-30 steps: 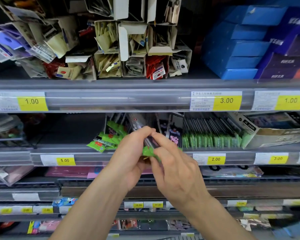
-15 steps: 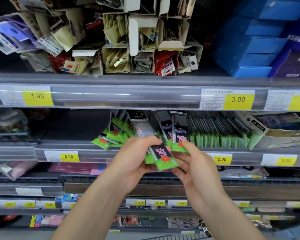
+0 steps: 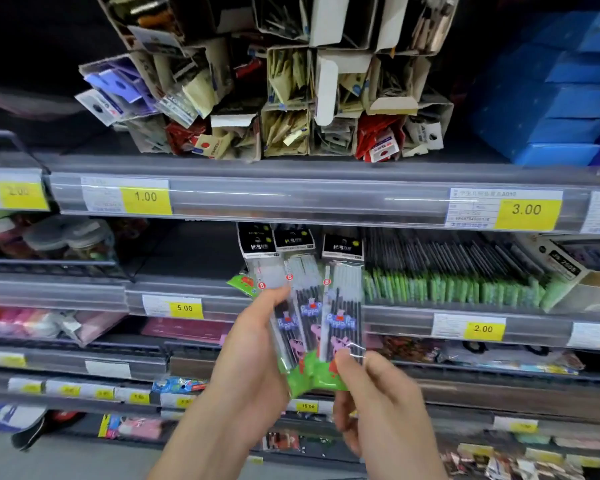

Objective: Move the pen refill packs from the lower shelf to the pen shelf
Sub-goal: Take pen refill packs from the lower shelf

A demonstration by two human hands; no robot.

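Three pen refill packs [image 3: 312, 306], clear sleeves with black header cards and green cartoon bottoms, stand fanned upright in front of the middle shelf. My left hand [image 3: 253, 355] grips them from the left side, thumb across the leftmost pack. My right hand [image 3: 371, 400] pinches the green bottom edge from the right. A further pack [image 3: 241, 284] of the same kind lies on the shelf behind my left hand. A long row of packs [image 3: 458, 282] with green bottoms stands on edge on the same shelf to the right.
The shelf above holds cardboard boxes [image 3: 291, 98] stuffed with small packets and stacked blue boxes [image 3: 551, 98]. Price rails with yellow tags [image 3: 146, 199] front each shelf. A cardboard box [image 3: 575, 271] sits at the right end of the middle shelf. Lower shelves carry mixed stationery.
Both hands have drawn the packs out of the shelf and raised them upright, fanned into three. The view has moved closer and shifted to the right.
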